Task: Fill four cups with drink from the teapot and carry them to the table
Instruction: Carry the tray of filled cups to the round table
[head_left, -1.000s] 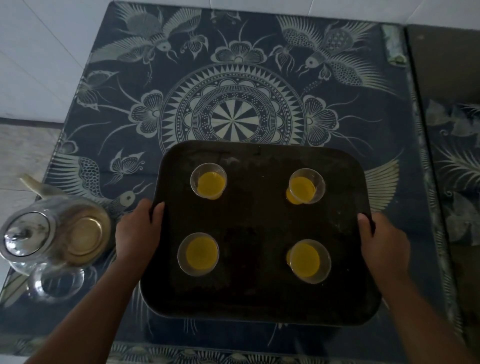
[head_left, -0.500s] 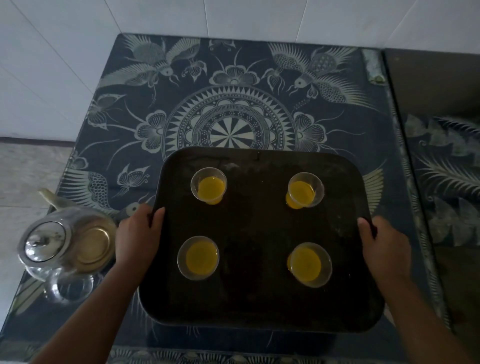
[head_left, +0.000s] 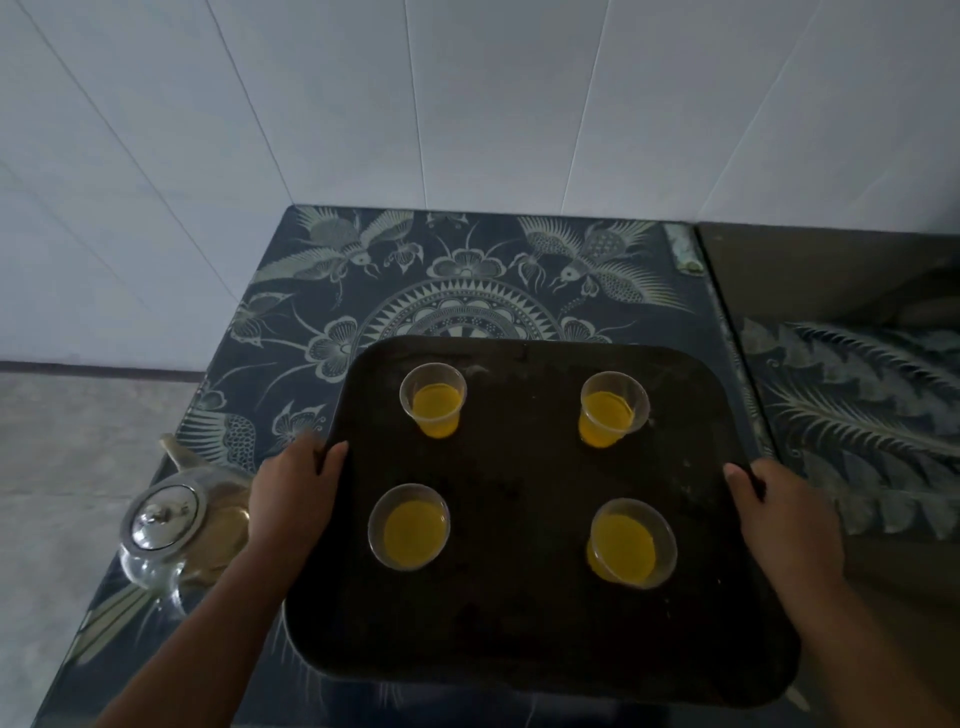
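Observation:
A dark rounded tray (head_left: 524, 613) carries several clear plastic cups of yellow drink: far left (head_left: 433, 399), far right (head_left: 612, 408), near left (head_left: 409, 526), near right (head_left: 630, 542). My left hand (head_left: 293, 496) grips the tray's left rim, thumb on top. My right hand (head_left: 787, 512) grips the right rim the same way. The tray is over the patterned blue table top (head_left: 467, 270). A glass teapot (head_left: 179, 530) with a shiny metal lid stands at the table's left edge, just left of my left wrist.
White tiled walls (head_left: 467, 104) meet in a corner behind the table. A second dark patterned surface (head_left: 857, 395) adjoins on the right. Grey floor (head_left: 78, 467) lies to the left, below the table edge.
The view has tilted up, showing much more wall. The tray sits closer to me and covers more of the table's central pattern. Both hands keep the same grip on its rims.

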